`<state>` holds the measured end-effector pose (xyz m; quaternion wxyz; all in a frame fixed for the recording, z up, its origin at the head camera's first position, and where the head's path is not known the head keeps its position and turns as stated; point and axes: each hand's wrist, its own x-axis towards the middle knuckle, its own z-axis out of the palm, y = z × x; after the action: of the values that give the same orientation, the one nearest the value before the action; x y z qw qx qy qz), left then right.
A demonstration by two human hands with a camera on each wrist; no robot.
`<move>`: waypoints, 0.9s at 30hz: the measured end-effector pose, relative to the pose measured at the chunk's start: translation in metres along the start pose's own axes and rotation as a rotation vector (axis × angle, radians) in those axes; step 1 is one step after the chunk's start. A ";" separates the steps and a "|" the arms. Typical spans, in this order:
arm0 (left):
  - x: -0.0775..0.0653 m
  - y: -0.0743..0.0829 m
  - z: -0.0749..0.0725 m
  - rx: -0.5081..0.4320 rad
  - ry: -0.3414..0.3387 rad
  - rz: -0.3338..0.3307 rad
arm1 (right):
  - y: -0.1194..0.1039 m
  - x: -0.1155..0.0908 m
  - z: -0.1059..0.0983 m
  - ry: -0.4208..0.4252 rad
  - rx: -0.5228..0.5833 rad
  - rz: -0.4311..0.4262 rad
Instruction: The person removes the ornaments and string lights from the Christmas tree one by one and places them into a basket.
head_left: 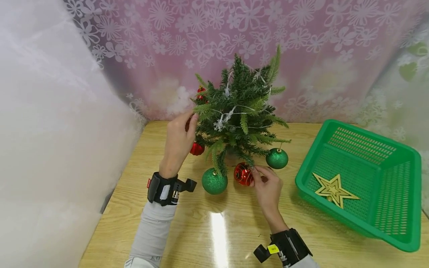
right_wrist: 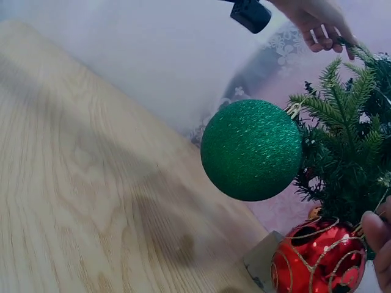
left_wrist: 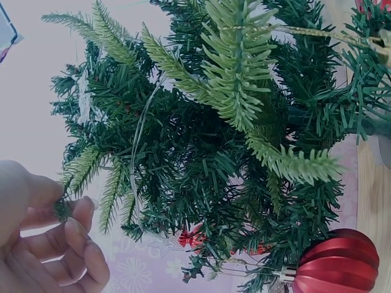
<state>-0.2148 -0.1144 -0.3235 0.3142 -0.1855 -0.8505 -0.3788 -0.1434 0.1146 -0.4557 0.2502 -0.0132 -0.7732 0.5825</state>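
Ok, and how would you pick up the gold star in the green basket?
Probably by the tip of the gold star pointing right in the head view. The right hand, once free, could come down from above and pinch that tip between finger and thumb. The star looks thin and flat, the tip is narrow, and the green basket has walls around it but an open top.

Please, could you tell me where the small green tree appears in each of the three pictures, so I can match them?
Head: the tree stands in the upper middle, slightly right of centre.
Left wrist: it fills most of the picture.
Right wrist: it is at the right edge, partly cut off.
Shared landmark: the left hand at a branch tip; left of the tree in head, lower left in left wrist, top right in right wrist.
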 end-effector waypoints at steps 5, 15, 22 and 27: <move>0.000 -0.002 0.001 0.007 0.010 0.006 | -0.003 -0.003 -0.002 0.037 -0.008 -0.106; 0.000 -0.002 0.000 -0.001 0.011 0.014 | -0.028 0.003 -0.005 -0.094 0.370 0.113; 0.000 -0.002 0.001 0.010 0.011 0.010 | -0.026 0.001 -0.006 -0.134 0.280 0.126; -0.001 -0.002 0.001 0.006 0.012 0.007 | -0.025 -0.002 -0.007 -0.136 0.289 0.122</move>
<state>-0.2163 -0.1150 -0.3257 0.3213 -0.1853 -0.8492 -0.3760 -0.1320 0.1124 -0.4327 0.1609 0.0153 -0.6942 0.7014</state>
